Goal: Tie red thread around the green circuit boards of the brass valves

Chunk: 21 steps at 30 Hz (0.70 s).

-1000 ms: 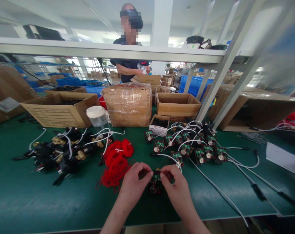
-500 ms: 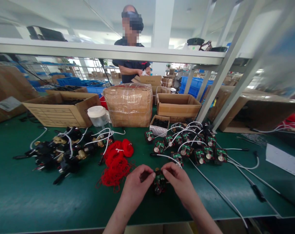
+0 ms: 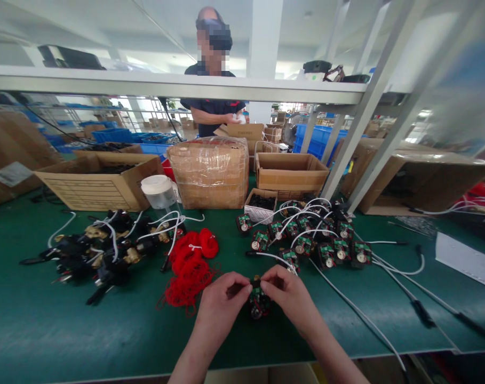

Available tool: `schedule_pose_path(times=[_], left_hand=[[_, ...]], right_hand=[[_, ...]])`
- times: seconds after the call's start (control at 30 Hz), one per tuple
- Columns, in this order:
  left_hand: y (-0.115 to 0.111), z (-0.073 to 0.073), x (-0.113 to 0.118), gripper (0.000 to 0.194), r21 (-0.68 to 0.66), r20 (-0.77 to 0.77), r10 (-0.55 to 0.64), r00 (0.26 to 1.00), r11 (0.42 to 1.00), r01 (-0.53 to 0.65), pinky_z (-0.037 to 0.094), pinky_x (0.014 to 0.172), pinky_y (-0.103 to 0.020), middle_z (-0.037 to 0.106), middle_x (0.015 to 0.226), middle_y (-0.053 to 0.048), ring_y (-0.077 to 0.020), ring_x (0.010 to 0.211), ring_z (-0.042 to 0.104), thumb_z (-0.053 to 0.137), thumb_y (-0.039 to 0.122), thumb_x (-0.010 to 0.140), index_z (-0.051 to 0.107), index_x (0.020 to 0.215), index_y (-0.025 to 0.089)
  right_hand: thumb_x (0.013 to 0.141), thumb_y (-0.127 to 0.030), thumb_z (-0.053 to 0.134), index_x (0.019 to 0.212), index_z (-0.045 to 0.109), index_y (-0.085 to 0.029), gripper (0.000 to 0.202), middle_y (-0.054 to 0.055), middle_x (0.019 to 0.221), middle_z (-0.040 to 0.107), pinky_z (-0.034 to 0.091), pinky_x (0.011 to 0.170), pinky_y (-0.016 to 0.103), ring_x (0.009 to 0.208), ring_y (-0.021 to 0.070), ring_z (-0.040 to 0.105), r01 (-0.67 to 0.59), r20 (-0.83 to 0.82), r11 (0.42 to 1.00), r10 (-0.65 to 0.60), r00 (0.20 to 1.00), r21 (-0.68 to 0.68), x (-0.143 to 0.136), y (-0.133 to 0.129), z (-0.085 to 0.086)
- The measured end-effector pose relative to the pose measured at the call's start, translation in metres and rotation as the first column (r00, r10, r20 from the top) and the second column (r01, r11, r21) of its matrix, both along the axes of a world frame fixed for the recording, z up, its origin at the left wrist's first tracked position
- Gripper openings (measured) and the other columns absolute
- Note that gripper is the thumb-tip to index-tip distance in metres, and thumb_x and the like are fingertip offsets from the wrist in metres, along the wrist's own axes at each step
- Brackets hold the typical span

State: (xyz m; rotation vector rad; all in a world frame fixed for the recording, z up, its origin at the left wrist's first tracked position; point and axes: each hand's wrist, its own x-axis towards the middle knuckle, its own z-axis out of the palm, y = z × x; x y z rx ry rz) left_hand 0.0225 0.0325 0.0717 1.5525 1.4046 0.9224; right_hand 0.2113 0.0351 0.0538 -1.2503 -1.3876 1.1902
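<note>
A small black circuit board assembly with a green board, dark red wires and a round metallic part sits low on the green bench. My left hand pinches its upper left side between thumb and fingertips. From the other side, my right hand is closed on its upper right edge. A brass-coloured bit shows at the top between my fingers; the exact contact of the fingertips is hidden. To the left of my left hand lies a tangled heap of red cord. Several similar board assemblies with white cables stand beyond my right hand.
Black and brass valve-like parts are piled at left. A lidded plastic jar, a taped carton and a small box of black parts line the back. A shelf frame rises at right; a co-worker stands behind.
The whole view has shifted very slightly. Both hands keep their pinch on the circuit board assembly. The co-worker's hands have moved a little.
</note>
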Motion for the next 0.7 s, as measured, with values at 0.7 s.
schedule_pose_path(times=[0.7], left_hand=[[0.0001,-0.0050,-0.0051,0.017,-0.024,0.049,0.003,0.999,1.000,-0.002,0.053,0.084,-0.033,0.077,0.091,-0.002,-0.0224,0.089,0.072,0.068,0.036,0.079,0.075,0.087,0.023]], right_hand=[[0.081,-0.030,0.065,0.091,0.068,-0.020,0.014,0.000,0.082,0.063,0.044,0.068,0.028,0.073,0.0164,0.056,-0.084,-0.012,0.996,0.084,0.996,0.003,0.0090,0.0013,-0.0063]])
